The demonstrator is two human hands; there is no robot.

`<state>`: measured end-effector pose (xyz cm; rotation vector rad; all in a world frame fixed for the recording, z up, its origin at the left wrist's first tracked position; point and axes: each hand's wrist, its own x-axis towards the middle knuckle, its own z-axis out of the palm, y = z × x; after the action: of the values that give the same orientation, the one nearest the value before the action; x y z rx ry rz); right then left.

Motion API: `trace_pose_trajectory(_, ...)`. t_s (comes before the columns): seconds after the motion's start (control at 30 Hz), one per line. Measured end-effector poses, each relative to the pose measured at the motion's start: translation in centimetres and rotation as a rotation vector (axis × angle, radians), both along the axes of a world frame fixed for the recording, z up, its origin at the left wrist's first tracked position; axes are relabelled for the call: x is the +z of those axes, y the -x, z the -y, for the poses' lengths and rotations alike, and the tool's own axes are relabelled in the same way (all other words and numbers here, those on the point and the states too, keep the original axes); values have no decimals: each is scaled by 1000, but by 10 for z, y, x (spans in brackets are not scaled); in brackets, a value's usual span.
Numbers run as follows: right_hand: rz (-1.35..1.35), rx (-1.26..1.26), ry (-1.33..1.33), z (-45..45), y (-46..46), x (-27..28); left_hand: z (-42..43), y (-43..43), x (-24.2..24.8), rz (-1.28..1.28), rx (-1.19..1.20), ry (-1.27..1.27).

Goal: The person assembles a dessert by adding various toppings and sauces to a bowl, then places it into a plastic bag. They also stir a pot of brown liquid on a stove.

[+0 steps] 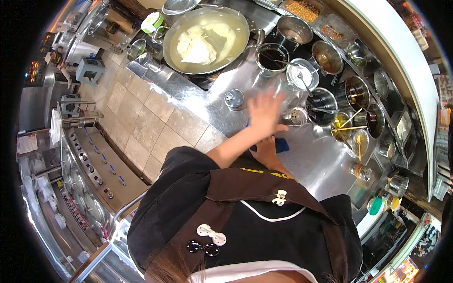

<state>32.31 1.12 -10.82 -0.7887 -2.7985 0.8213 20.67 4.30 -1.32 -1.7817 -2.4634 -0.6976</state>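
My left hand (264,111), blurred and with its fingers spread, is over the steel counter (226,122) and holds nothing. On its left is a metal-topped shaker (234,99); by its thumb side lies another shaker with a perforated lid (295,116). Below the left wrist, my right hand (263,150) has its fingers curled on a folded blue cloth (281,145) near the counter's front edge. The left forearm crosses in front and hides part of that hand and cloth.
A large two-handled pan (170,53) holds cloudy liquid and a pale mass. Along the right are a dark sauce container (271,58), a white-filled tub (302,75) with a spoon, and several sauce pots with protruding handles. A tiled floor (141,113) lies left.
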Motion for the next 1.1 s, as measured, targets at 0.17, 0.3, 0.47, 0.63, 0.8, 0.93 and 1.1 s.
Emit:
trace_pose_trajectory(0.17,-447,-676,491,-18,41,19,64,99,-31,334,447,-141)
trace_pose_trajectory(0.3,-668,-807,451,-44,90,33,64,118,-71,459,191,3)
trace_pose_trajectory(0.47,-472,-621,-110,-85,160,31,70,143,-80,556,204,-4)
trace_pose_trajectory(0.63,-167,-330,-342,-111,224,-2,146,187,-74,562,290,-108)
trace_pose_trajectory(0.8,131,-214,-264,-114,236,-9,234,223,-73,535,431,-123)
trace_pose_trajectory(0.93,133,-37,-284,-53,234,3,298,238,-79,716,639,-124)
trace_pose_trajectory(1.1,-88,130,-264,70,271,-2,349,249,-61,848,730,-265)
